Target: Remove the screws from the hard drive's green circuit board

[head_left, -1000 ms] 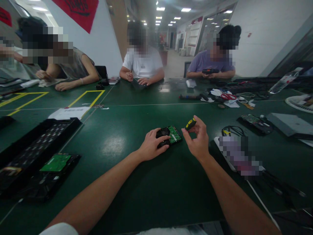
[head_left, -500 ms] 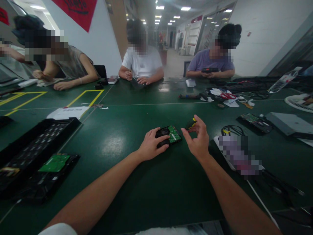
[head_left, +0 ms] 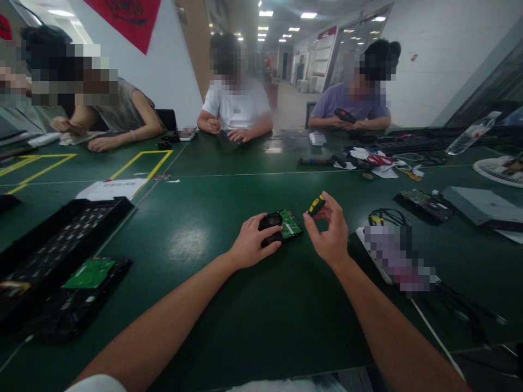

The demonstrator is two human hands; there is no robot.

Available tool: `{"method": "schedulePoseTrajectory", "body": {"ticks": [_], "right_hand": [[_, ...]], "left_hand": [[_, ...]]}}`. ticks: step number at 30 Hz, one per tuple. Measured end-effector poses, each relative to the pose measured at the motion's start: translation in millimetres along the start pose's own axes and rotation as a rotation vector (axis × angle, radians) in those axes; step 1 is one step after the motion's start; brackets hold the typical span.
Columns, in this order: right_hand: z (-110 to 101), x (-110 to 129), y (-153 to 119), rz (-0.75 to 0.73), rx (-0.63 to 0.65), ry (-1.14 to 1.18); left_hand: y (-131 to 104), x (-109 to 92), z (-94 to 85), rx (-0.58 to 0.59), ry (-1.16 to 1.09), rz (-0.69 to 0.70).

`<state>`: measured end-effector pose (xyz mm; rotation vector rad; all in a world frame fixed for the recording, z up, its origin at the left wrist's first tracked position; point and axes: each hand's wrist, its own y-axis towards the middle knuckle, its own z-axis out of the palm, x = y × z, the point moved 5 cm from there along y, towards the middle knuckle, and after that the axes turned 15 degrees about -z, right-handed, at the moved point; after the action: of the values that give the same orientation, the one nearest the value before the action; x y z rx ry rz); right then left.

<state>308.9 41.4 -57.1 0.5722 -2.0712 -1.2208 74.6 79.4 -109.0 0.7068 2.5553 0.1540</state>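
A hard drive (head_left: 291, 223) with a green circuit board lies flat on the dark green table (head_left: 196, 305). My left hand (head_left: 252, 240) grips its left end, fingers over the black part and thumb along the near edge. To the right of the drive, my right hand (head_left: 332, 233) holds a small screwdriver (head_left: 316, 205) by its yellow-and-black handle, between thumb and fingers. The handle tilts up to the right, raised off the table and apart from the drive. I cannot make out the screwdriver's tip.
At left lie a long black casing (head_left: 61, 234) and a black unit with a green board (head_left: 90, 273). On the right are a phone-like object (head_left: 396, 258), a coiled cable (head_left: 386, 216), another drive (head_left: 425, 204) and a grey metal box (head_left: 482, 204). Several people sit across the table.
The screwdriver has turned in my right hand, so its yellow-and-black handle now shows between the fingers. My left hand and the hard drive have stayed in place.
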Motion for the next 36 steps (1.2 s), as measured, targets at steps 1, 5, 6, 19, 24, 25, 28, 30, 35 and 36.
{"method": "schedulePoseTrajectory", "body": {"ticks": [1,5,6,19,24,25,28,30,35,36], "right_hand": [[0.0,1.0,0.5,-0.006,0.007,0.006],[0.8,3.6,2.1,-0.007,0.021,0.050],[0.7,3.4,2.2,-0.006,0.017,0.046],[-0.3,1.8,1.6,-0.007,-0.018,0.043],[-3.1,0.2,0.8,-0.020,-0.045,-0.011],[-3.6,0.4,0.9,-0.021,-0.046,-0.017],[-3.1,2.5,1.7,-0.022,-0.034,0.000],[-1.6,4.0,2.1,-0.019,-0.025,0.039],[-3.2,2.9,1.1,-0.010,-0.069,-0.007],[-3.8,2.2,1.0,-0.011,-0.069,-0.026]], "left_hand": [[0.0,0.3,0.2,-0.005,-0.001,0.002],[0.0,1.1,0.3,-0.013,-0.015,0.004],[0.0,1.0,0.1,-0.012,-0.017,0.005],[0.4,1.0,0.3,-0.005,-0.006,0.001],[0.1,2.1,0.9,-0.002,-0.009,-0.006],[0.0,2.1,0.8,-0.002,-0.010,-0.006],[-0.1,1.8,0.3,-0.004,-0.014,-0.005],[-0.1,1.7,-0.1,-0.007,-0.015,-0.004],[0.1,2.3,0.2,-0.006,-0.017,-0.016],[0.1,2.3,0.2,-0.007,-0.015,-0.017]]}}
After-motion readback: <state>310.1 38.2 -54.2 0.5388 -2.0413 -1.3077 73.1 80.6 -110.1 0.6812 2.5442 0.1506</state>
